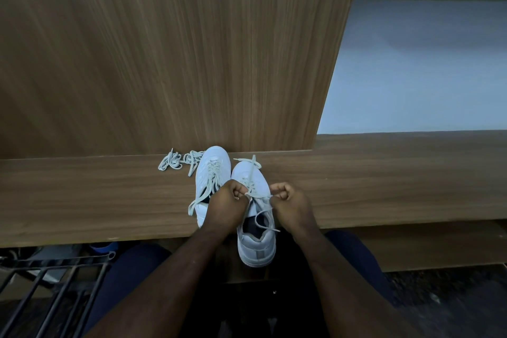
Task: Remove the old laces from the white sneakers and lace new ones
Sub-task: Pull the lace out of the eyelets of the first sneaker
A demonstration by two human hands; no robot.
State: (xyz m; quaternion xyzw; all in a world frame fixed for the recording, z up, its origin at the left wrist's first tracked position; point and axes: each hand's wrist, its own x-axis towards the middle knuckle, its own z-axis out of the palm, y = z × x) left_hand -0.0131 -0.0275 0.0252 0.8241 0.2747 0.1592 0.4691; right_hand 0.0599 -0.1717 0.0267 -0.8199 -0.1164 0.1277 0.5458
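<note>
We are sitting at a grained brown wooden ledge (82, 195) where two smooth white leather sneakers (212, 173) are standing side by side, toes away from us. Our left hand (227, 203) and right hand (288, 200) are each pinching the flat pale woven lace (253, 173) over the right sneaker (255, 228). A loose tangle of flat laces (178, 162) is lying just left of the shoes.

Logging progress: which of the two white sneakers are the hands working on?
The right white sneaker, heel overhanging the wooden shelf edge; both hands pinch its lace. The left white sneaker lies untouched.
</note>
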